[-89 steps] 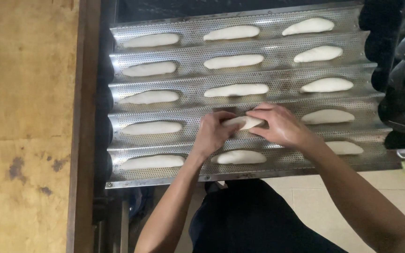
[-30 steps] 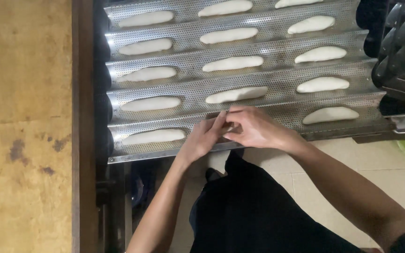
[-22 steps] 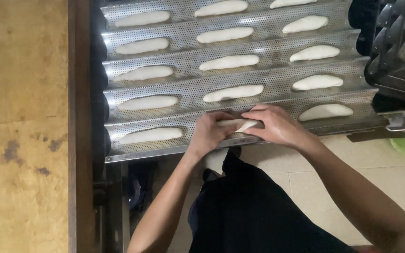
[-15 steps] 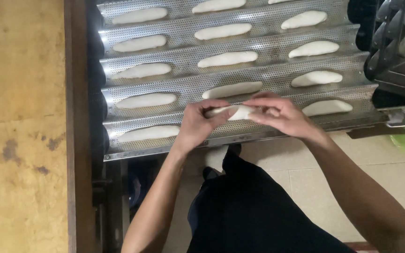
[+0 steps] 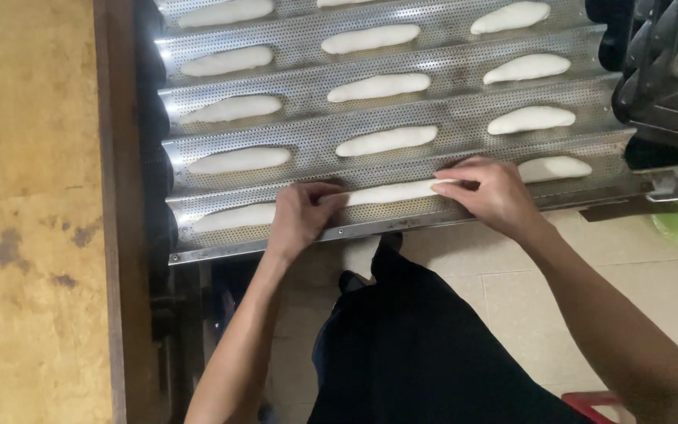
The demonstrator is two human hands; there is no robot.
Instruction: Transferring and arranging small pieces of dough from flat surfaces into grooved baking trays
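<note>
so on the far left there's a worn yellow table (image 5: 25, 196), then the perforated metal tray (image 5: 464, 118) with its long grooves full of pale dough pieces. left forearm comes up from the bottom, wrist bent a bit, and the left hand (image 5: 298, 220) sits on the nearest groove with fingertips pressed on the left end of a stretched dough strip (image 5: 390, 191). the strip lies along that front groove, between a dough piece (image 5: 233, 217) on its left and another dough piece (image 5: 555, 167) on its right. right arm reaches in diagonally, right hand (image 5: 496, 192) curled, fingers pinching the strip's right end. both hands grip it lightly, not clenched.
</note>
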